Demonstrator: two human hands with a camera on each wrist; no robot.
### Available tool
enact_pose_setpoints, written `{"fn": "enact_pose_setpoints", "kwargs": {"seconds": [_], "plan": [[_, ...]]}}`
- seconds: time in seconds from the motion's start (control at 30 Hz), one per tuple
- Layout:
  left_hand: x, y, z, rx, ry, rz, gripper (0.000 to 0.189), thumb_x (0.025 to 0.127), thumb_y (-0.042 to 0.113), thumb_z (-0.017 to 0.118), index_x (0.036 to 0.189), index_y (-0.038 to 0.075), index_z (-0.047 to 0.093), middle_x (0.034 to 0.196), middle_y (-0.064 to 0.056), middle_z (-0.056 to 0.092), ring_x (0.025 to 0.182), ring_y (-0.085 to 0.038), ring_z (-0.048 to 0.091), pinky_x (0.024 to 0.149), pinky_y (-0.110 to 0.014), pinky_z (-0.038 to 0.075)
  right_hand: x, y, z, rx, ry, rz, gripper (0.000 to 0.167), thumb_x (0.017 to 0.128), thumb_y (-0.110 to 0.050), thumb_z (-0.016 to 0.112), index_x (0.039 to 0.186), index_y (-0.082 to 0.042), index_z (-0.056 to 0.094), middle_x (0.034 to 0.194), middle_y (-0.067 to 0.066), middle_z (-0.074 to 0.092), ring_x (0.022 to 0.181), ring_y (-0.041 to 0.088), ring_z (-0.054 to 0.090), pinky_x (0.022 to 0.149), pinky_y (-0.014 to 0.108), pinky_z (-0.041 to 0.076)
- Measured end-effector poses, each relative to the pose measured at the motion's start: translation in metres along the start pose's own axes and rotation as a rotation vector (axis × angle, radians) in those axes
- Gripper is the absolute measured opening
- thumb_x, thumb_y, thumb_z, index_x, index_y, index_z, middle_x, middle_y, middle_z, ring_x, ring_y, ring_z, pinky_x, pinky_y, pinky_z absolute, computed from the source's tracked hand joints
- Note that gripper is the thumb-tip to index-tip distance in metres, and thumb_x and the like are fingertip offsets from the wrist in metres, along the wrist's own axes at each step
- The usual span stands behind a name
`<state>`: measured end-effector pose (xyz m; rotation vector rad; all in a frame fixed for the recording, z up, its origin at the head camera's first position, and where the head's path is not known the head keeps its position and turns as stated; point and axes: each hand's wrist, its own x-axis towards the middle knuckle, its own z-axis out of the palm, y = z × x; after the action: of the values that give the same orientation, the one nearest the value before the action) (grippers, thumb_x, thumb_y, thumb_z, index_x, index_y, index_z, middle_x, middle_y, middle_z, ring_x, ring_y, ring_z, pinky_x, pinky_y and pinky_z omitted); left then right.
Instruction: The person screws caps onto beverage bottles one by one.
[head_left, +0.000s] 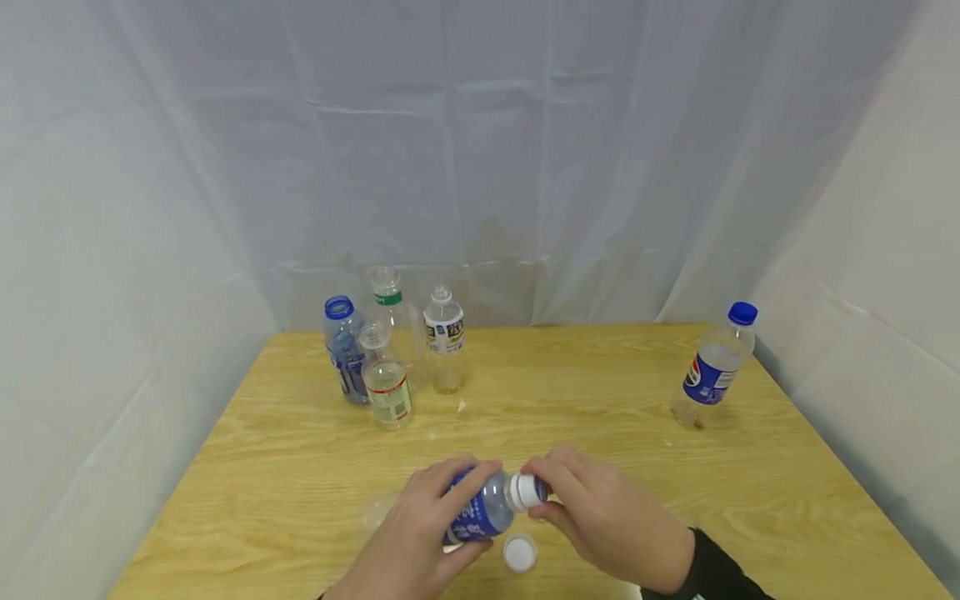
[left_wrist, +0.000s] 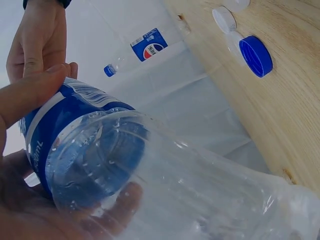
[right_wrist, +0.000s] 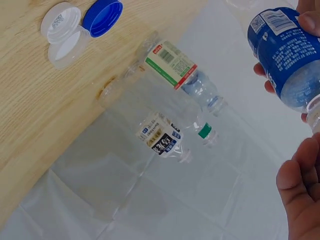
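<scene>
My left hand (head_left: 423,525) grips a clear plastic bottle (head_left: 491,502) with a blue label, fingers over the top and thumb underneath. The bottle lies tilted on its side above the table, its neck toward the right. At the neck, the fingertips of my right hand (head_left: 603,512) pinch a white cap (head_left: 528,492), partly covering it. Droplets cling inside the bottle's clear base in the left wrist view. Beneath the hands, a loose white cap (head_left: 520,553) lies on the tabletop; a blue cap (left_wrist: 256,56) lies near it in the left wrist view.
Several uncapped bottles stand at the back left, among them a blue-tinted bottle (head_left: 345,354), a green-banded bottle (head_left: 387,298) and a bottle with a white label (head_left: 445,333). A blue-capped Pepsi bottle (head_left: 712,371) stands at the right. White sheeting (head_left: 480,167) surrounds the wooden table (head_left: 570,375).
</scene>
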<state>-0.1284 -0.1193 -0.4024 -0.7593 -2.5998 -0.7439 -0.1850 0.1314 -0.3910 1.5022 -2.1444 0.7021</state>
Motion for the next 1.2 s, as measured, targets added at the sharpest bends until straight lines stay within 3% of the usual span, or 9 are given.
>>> {"fn": "enact_pose_setpoints", "kwargs": {"seconds": [0.37,0.73,1.0,1.2], "plan": [[0.002,0.006,-0.002,0.001,0.014,0.009,0.084,0.073,0.021,0.092,0.146,0.026,0.052,0.13,-0.002,0.06,0.111,-0.019,0.063,0.088,-0.044,0.058,-0.001,-0.01,0.004,-0.07,0.035,0.098,0.03,0.108,-0.032,0.043,0.122,-0.008,0.054,0.099,-0.006,0.057,0.077,0.0,0.047,0.065,0.006,0.04],[0.004,0.009,0.0,0.026,0.053,0.065,0.084,0.07,0.018,0.094,0.145,0.021,0.054,0.128,-0.003,0.061,0.107,-0.017,0.064,0.087,-0.045,0.057,-0.002,-0.01,0.007,-0.107,0.057,0.118,0.032,0.109,-0.035,0.037,0.116,-0.008,0.054,0.091,-0.009,0.047,0.073,-0.002,0.04,0.059,0.006,0.032],[0.008,0.01,0.004,0.099,0.115,0.061,0.083,0.067,0.022,0.096,0.141,0.025,0.057,0.129,-0.001,0.061,0.114,-0.016,0.061,0.09,-0.043,0.055,-0.002,-0.006,0.004,0.002,0.097,0.117,0.025,0.107,-0.026,0.052,0.125,-0.01,0.057,0.099,-0.008,0.056,0.081,0.001,0.048,0.069,0.009,0.042],[0.01,0.01,0.005,0.113,0.13,0.077,0.086,0.065,0.024,0.097,0.141,0.023,0.057,0.13,-0.001,0.061,0.114,-0.016,0.061,0.09,-0.042,0.055,0.0,-0.004,-0.002,0.088,0.107,0.104,0.031,0.104,-0.023,0.059,0.132,-0.011,0.057,0.109,-0.007,0.062,0.086,0.001,0.054,0.076,0.012,0.049]]}}
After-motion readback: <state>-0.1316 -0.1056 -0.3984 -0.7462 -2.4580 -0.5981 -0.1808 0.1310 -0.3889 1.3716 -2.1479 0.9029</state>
